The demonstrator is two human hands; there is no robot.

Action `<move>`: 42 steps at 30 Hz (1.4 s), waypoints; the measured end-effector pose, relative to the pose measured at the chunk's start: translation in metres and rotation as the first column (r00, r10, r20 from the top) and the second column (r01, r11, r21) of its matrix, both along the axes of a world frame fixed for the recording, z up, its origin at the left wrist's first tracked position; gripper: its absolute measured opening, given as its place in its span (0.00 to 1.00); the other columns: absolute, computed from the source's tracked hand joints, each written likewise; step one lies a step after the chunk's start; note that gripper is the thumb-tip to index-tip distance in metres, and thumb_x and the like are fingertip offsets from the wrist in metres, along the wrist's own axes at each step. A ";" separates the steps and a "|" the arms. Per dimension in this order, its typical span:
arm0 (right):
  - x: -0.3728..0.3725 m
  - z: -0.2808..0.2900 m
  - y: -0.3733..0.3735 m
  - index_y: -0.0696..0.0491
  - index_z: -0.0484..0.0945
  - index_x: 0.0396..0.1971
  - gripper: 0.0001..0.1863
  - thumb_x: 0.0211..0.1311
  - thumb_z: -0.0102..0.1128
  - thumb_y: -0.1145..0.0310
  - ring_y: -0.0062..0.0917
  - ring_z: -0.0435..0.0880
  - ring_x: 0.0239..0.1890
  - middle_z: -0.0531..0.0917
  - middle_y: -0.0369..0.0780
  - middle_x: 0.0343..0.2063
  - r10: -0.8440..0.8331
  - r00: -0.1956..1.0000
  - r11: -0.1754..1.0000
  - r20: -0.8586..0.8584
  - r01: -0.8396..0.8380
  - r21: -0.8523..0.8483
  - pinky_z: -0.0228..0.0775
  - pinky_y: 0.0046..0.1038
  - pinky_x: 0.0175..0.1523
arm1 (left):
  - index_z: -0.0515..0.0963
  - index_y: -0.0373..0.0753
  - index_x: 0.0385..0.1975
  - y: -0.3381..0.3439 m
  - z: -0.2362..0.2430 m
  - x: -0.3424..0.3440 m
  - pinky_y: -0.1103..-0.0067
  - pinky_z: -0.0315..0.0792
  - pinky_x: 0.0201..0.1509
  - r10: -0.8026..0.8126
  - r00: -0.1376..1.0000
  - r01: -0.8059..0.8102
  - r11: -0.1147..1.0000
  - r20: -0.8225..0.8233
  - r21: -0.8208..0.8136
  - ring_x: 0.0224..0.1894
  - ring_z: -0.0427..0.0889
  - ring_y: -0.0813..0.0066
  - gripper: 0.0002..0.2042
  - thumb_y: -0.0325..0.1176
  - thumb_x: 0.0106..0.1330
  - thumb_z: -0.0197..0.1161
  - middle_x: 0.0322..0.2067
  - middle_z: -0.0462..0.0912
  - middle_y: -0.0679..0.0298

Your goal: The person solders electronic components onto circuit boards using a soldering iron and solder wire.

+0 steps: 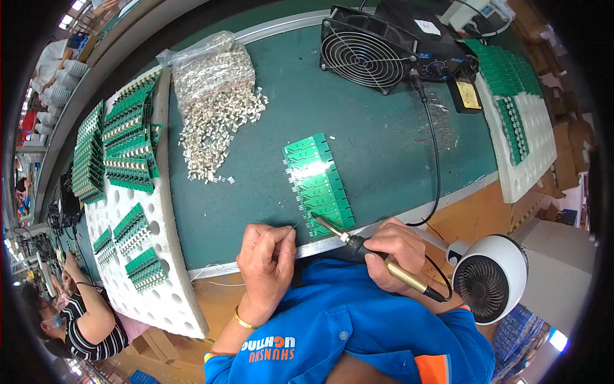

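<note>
A green circuit board panel (320, 185) lies on the dark green bench mat, with small pale connectors along its left edge. My right hand (396, 253) is closed round a soldering iron (404, 274) with a gold-coloured handle. The iron's tip rests at or just over the panel's lower left part; I cannot tell if it touches. Beside the panel's lower left corner, my left hand (265, 259) pinches thin solder wire (296, 224), its end close to the iron's tip. More of the wire trails across the bench edge below that hand.
Small metal connectors (214, 137) spill from a clear bag at the back left. White foam trays (182, 281) with green boards stand left and right. A black fume fan (364, 54) and soldering station (438, 67) sit behind; a white fan (489, 278) stands right. Another person works far left.
</note>
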State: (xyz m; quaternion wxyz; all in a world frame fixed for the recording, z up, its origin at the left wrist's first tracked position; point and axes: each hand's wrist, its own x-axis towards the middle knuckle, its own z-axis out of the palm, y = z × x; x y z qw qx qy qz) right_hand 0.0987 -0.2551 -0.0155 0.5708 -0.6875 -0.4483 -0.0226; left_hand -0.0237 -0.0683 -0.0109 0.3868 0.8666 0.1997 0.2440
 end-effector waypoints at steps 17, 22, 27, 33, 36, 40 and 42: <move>0.000 -0.002 0.000 0.57 0.78 0.30 0.10 0.46 0.69 0.76 0.31 0.79 0.19 0.82 0.41 0.22 -0.014 0.999 0.999 -0.049 0.012 -0.040 0.70 0.30 0.27 | 0.81 0.34 0.30 -0.004 -0.004 0.001 0.79 0.68 0.28 0.015 1.000 -0.015 0.998 0.012 -0.057 0.26 0.73 0.73 0.05 0.19 0.57 0.70 0.25 0.75 0.62; 0.002 0.000 0.001 0.57 0.78 0.30 0.10 0.47 0.69 0.76 0.31 0.79 0.20 0.82 0.41 0.22 -0.005 0.999 0.999 -0.044 0.003 -0.047 0.70 0.30 0.28 | 0.81 0.34 0.30 -0.004 -0.004 0.001 0.78 0.68 0.29 0.014 1.000 -0.013 0.999 0.004 -0.051 0.26 0.74 0.72 0.05 0.19 0.57 0.70 0.25 0.75 0.61; 0.002 0.000 0.001 0.57 0.78 0.30 0.10 0.47 0.69 0.76 0.31 0.79 0.20 0.82 0.41 0.22 -0.002 0.998 0.999 -0.060 -0.001 -0.055 0.70 0.30 0.28 | 0.82 0.36 0.31 0.000 -0.006 0.002 0.80 0.71 0.23 -0.009 0.999 0.009 1.000 0.034 0.026 0.21 0.76 0.76 0.05 0.20 0.57 0.71 0.26 0.76 0.62; 0.002 -0.001 0.001 0.57 0.78 0.30 0.10 0.48 0.69 0.76 0.31 0.79 0.21 0.82 0.41 0.22 -0.004 0.997 0.998 -0.073 -0.001 -0.057 0.70 0.30 0.28 | 0.81 0.33 0.30 -0.002 -0.004 0.001 0.79 0.68 0.28 -0.002 1.000 0.002 0.999 -0.001 -0.039 0.26 0.74 0.72 0.05 0.19 0.56 0.70 0.25 0.75 0.61; 0.002 0.000 0.001 0.57 0.78 0.30 0.10 0.48 0.69 0.75 0.31 0.79 0.20 0.82 0.41 0.22 -0.002 0.998 0.998 -0.068 -0.002 -0.062 0.70 0.30 0.28 | 0.81 0.34 0.31 -0.001 -0.006 0.001 0.79 0.68 0.28 -0.009 1.000 0.009 1.000 0.009 -0.008 0.25 0.74 0.73 0.06 0.19 0.56 0.71 0.25 0.75 0.61; 0.001 0.002 0.003 0.57 0.78 0.30 0.09 0.49 0.70 0.75 0.32 0.79 0.19 0.82 0.41 0.21 -0.002 0.999 0.998 -0.034 0.000 -0.059 0.70 0.30 0.28 | 0.81 0.34 0.30 -0.001 -0.007 0.002 0.79 0.68 0.26 -0.014 1.000 0.014 0.999 0.022 0.030 0.24 0.74 0.73 0.06 0.19 0.56 0.71 0.25 0.76 0.61; 0.001 0.001 0.003 0.57 0.78 0.30 0.09 0.49 0.69 0.74 0.32 0.78 0.19 0.82 0.41 0.21 0.001 1.000 0.998 -0.018 -0.002 -0.055 0.70 0.30 0.28 | 0.82 0.34 0.31 -0.001 -0.009 0.002 0.79 0.68 0.25 -0.019 1.000 0.019 0.999 0.019 0.032 0.23 0.74 0.74 0.06 0.19 0.55 0.71 0.25 0.76 0.61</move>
